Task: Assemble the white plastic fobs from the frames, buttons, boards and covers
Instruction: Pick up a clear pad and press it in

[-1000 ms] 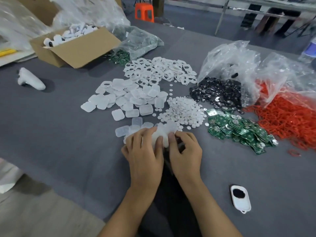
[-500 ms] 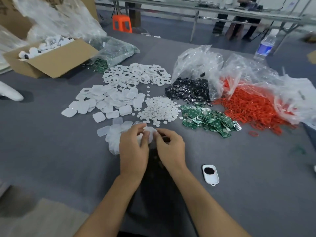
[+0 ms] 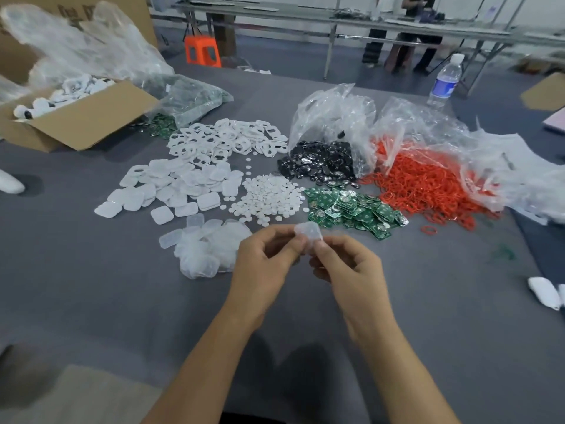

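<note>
Lifted off the grey table (image 3: pixel 91 301), both hands (image 3: pixel 308 258) pinch one translucent cover (image 3: pixel 308 232).

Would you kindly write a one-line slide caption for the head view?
Both hands, left hand and right hand, pinch one translucent cover above the grey table, near piled green boards.

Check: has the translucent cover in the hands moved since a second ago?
Yes. The translucent cover was down at the heap of translucent covers; now both hands' fingers hold it lifted, to the right of that heap.
</note>
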The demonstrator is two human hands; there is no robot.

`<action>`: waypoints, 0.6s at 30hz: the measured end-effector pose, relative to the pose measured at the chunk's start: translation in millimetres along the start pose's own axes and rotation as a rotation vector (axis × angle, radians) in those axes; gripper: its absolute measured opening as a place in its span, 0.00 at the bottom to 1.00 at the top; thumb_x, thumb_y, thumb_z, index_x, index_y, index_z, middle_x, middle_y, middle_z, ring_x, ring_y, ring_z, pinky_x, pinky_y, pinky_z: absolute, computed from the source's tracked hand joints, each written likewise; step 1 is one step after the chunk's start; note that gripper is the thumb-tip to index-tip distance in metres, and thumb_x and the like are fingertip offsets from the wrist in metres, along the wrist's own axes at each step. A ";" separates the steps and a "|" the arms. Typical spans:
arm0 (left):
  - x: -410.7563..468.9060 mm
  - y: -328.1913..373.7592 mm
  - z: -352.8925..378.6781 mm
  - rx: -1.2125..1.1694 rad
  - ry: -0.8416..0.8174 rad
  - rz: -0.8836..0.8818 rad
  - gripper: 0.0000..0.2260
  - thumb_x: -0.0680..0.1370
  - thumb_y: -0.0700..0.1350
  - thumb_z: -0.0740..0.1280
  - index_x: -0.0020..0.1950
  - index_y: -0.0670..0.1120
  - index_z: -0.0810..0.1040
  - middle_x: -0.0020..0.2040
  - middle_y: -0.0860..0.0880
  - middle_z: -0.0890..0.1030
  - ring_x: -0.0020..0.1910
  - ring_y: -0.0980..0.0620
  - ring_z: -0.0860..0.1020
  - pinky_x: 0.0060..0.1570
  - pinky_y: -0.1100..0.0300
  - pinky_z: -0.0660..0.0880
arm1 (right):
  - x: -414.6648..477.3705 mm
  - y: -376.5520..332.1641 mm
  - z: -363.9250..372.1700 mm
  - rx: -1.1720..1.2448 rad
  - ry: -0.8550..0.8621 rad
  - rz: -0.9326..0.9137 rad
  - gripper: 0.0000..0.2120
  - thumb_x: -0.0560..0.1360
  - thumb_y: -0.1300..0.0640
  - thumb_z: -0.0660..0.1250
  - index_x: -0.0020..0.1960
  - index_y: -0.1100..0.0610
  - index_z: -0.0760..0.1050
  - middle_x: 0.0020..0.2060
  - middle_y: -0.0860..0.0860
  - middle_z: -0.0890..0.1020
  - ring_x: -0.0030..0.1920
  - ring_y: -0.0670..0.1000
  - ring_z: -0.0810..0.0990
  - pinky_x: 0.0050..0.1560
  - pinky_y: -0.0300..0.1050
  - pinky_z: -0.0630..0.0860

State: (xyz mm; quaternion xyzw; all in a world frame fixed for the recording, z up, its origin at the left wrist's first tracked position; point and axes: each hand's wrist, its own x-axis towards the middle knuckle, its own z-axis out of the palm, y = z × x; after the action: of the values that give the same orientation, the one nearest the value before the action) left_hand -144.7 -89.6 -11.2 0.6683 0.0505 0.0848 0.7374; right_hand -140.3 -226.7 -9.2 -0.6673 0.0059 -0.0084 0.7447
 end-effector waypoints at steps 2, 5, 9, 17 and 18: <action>-9.5 -1.5 9.7 -0.061 -0.049 -0.056 0.04 0.80 0.40 0.72 0.53 0.47 0.86 0.45 0.48 0.88 0.46 0.55 0.86 0.46 0.65 0.80 | -9.0 -4.7 -15.3 -0.025 0.022 0.028 0.04 0.79 0.60 0.70 0.47 0.56 0.84 0.38 0.52 0.86 0.37 0.46 0.82 0.39 0.36 0.77; -20.4 -2.8 22.5 -0.117 -0.138 -0.102 0.05 0.79 0.42 0.74 0.51 0.51 0.88 0.47 0.48 0.88 0.46 0.57 0.85 0.45 0.66 0.79 | -22.6 -11.6 -35.4 -0.039 0.001 0.060 0.04 0.78 0.60 0.70 0.47 0.55 0.84 0.38 0.52 0.86 0.37 0.46 0.81 0.38 0.36 0.77; -31.0 -6.0 36.0 -0.138 -0.231 -0.149 0.10 0.73 0.47 0.79 0.53 0.53 0.86 0.48 0.46 0.88 0.46 0.56 0.85 0.45 0.65 0.79 | -34.8 -16.2 -54.8 -0.037 0.003 0.058 0.06 0.78 0.67 0.68 0.50 0.59 0.82 0.39 0.58 0.86 0.39 0.49 0.82 0.40 0.39 0.77; -40.3 -20.1 40.9 -0.125 -0.282 -0.230 0.11 0.73 0.45 0.78 0.54 0.53 0.83 0.46 0.44 0.88 0.45 0.53 0.86 0.45 0.65 0.79 | -42.3 -16.5 -76.0 0.007 0.020 0.149 0.07 0.77 0.66 0.69 0.54 0.60 0.82 0.40 0.57 0.87 0.39 0.49 0.84 0.41 0.39 0.80; -40.6 -20.8 41.4 -0.113 -0.272 -0.224 0.10 0.73 0.45 0.78 0.53 0.53 0.83 0.46 0.44 0.88 0.45 0.53 0.86 0.45 0.65 0.79 | -42.6 -16.8 -77.0 -0.005 0.020 0.155 0.06 0.77 0.66 0.69 0.53 0.60 0.82 0.39 0.58 0.87 0.39 0.50 0.84 0.41 0.40 0.80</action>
State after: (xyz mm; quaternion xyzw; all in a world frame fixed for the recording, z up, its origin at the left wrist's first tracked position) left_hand -175.5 -139.7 -29.2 0.6214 0.0196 -0.0861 0.7785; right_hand -184.5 -304.2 -1.0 -0.6667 0.0650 0.0427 0.7413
